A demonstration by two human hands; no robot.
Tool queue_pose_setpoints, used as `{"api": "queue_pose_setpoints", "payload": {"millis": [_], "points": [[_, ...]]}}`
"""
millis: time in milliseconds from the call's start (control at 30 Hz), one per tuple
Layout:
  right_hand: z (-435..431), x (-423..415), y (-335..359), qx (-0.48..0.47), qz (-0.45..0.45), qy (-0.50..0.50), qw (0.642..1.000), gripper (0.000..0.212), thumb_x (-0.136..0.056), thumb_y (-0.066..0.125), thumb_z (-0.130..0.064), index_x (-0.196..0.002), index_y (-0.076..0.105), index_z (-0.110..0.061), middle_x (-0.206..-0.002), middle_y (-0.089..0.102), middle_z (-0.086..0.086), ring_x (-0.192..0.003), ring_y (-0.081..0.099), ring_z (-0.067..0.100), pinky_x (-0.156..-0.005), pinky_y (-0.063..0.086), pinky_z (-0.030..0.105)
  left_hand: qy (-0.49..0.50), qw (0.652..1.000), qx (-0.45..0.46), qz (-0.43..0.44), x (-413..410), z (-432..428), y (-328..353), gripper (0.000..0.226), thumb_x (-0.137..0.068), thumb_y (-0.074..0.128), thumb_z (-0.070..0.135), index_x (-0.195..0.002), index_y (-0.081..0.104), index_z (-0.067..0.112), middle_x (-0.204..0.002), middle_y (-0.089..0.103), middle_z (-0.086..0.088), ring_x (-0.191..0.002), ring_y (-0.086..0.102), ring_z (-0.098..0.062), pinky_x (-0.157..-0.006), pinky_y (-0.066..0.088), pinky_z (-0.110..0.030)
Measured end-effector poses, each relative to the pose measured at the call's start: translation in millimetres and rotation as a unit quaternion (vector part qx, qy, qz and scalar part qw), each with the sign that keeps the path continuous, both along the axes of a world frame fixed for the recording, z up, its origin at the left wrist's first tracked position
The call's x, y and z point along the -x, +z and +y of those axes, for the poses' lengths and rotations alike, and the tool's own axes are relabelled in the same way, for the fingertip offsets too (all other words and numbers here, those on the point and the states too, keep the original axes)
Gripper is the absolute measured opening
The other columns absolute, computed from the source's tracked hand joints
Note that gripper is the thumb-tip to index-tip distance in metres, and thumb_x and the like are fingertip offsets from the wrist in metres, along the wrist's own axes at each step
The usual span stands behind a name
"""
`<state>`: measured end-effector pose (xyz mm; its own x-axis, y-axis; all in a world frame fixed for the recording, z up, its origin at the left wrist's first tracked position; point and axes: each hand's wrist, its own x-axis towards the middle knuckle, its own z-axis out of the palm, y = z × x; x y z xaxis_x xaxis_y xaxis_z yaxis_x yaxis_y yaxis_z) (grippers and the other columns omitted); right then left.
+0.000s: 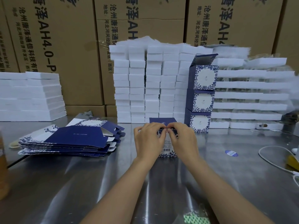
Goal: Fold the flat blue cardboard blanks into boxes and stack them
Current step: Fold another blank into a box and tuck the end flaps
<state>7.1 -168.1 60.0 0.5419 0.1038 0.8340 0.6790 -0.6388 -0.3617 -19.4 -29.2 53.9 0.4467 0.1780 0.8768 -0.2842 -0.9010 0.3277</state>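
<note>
Both hands, left hand [148,139] and right hand [182,139], pinch a blue box [167,151] at mid-bench [113,183]; flat blanks [71,141] lie toward the left edge, three folded boxes [201,98] stacked behind.

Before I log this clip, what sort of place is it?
Probably a packing bench in a warehouse: tall printed cartons behind, white foam blocks stacked on the steel table, and a pile of flat blue blanks near the half-folded box.

Box [167,149] mostly behind hands [149,139]
</note>
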Motion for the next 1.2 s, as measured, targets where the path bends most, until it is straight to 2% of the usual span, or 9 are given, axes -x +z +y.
{"api": "queue_pose_setpoints", "payload": {"millis": [167, 267, 367, 533, 733, 867, 1000, 1067, 1200], "points": [[0.3, -1.8, 4.2, 0.048, -0.01, -0.023, 0.999, 0.01, -0.102, 0.065, -0.016, -0.103, 0.073, -0.021, -0.098, 0.073, -0.009, -0.093, 0.065, 0.02, -0.086, 0.035, 0.031, -0.003, 1.0, -0.009, -0.005, -3.1, 0.8, 0.9, 0.007, -0.094, 0.073, 0.037, -0.1, 0.076, 0.039, -0.097, 0.075, 0.023, -0.092, 0.063, 0.001, -0.089, 0.032, -0.028], [-8.7, -5.9, 4.5, 0.06, 0.015, -0.001, 0.998, 0.011, -0.102, 0.066, -0.023, -0.11, 0.072, -0.023, -0.105, 0.073, -0.009, -0.099, 0.065, 0.019, -0.092, 0.045, 0.036, -0.047, 0.999, -0.001, 0.007, -5.0, 13.6, -0.6, 0.011, -0.095, 0.073, 0.039, -0.106, 0.076, 0.039, -0.103, 0.075, 0.024, -0.098, 0.063, 0.003, -0.093, 0.036, -0.027], [-12.3, -7.7, 1.7, 0.061, 0.015, 0.007, 0.998, 0.014, -0.101, 0.067, -0.02, -0.114, 0.072, -0.021, -0.109, 0.073, -0.007, -0.103, 0.063, 0.019, -0.092, 0.05, 0.039, -0.093, 0.996, 0.014, 0.011, -9.0, 20.4, -5.4, 0.015, -0.097, 0.074, 0.033, -0.111, 0.077, 0.034, -0.108, 0.076, 0.02, -0.103, 0.064, -0.001, -0.093, 0.039, -0.027], [-3.9, -9.7, 3.7, 0.05, 0.021, -0.02, 0.998, 0.009, -0.099, 0.068, -0.019, -0.101, 0.074, -0.025, -0.097, 0.071, -0.011, -0.096, 0.061, 0.018, -0.085, 0.037, 0.032, -0.047, 0.999, -0.024, 0.006, -10.2, 10.8, -3.2, 0.01, -0.097, 0.072, 0.025, -0.103, 0.075, 0.032, -0.101, 0.074, 0.019, -0.097, 0.061, -0.004, -0.082, 0.034, -0.027], [-18.8, -9.3, 8.3, -0.009, 0.084, 0.061, 0.995, 0.01, -0.099, 0.072, -0.024, -0.108, 0.077, -0.026, -0.102, 0.072, -0.015, -0.102, 0.064, 0.011, -0.092, 0.052, 0.036, -0.102, 0.994, 0.012, 0.019, -8.1, 20.6, -3.5, 0.016, -0.097, 0.073, 0.036, -0.112, 0.077, 0.033, -0.108, 0.075, 0.02, -0.103, 0.063, -0.001, -0.092, 0.042, -0.028], [-18.5, -12.3, 10.1, -0.017, 0.085, 0.065, 0.994, 0.007, -0.098, 0.072, -0.023, -0.103, 0.077, -0.025, -0.099, 0.074, -0.012, -0.101, 0.065, 0.014, -0.092, 0.053, 0.04, -0.087, 0.996, 0.031, 0.015, -10.3, 16.3, -0.8, 0.01, -0.096, 0.074, 0.036, -0.105, 0.078, 0.033, -0.103, 0.076, 0.02, -0.099, 0.064, -0.003, -0.09, 0.045, -0.033], [-12.1, -13.3, 11.1, 0.013, 0.053, 0.02, 0.998, 0.007, -0.098, 0.071, -0.024, -0.1, 0.078, -0.025, -0.097, 0.075, -0.01, -0.097, 0.065, 0.018, -0.09, 0.052, 0.043, -0.07, 0.996, 0.046, 0.032, -12.9, 9.4, 1.6, 0.006, -0.095, 0.072, 0.035, -0.099, 0.077, 0.035, -0.099, 0.075, 0.021, -0.098, 0.062, -0.003, -0.087, 0.041, -0.031], [-13.6, -13.2, 11.1, 0.01, 0.052, 0.025, 0.998, 0.006, -0.098, 0.072, -0.024, -0.101, 0.078, -0.025, -0.098, 0.075, -0.01, -0.098, 0.065, 0.018, -0.091, 0.052, 0.044, -0.097, 0.992, 0.067, 0.05, -12.7, 13.4, 3.2, 0.007, -0.095, 0.074, 0.035, -0.1, 0.078, 0.035, -0.099, 0.075, 0.02, -0.098, 0.062, 0.0, -0.085, 0.047, -0.031], [-21.4, -12.8, 8.4, -0.023, 0.085, 0.072, 0.993, 0.009, -0.097, 0.074, -0.026, -0.106, 0.075, -0.025, -0.102, 0.072, -0.013, -0.102, 0.063, 0.01, -0.095, 0.052, 0.036, -0.172, 0.973, 0.132, 0.08, -7.0, 28.5, 5.3, 0.011, -0.092, 0.079, 0.035, -0.103, 0.079, 0.036, -0.102, 0.075, 0.022, -0.094, 0.066, 0.001, -0.086, 0.057, -0.031]]}}
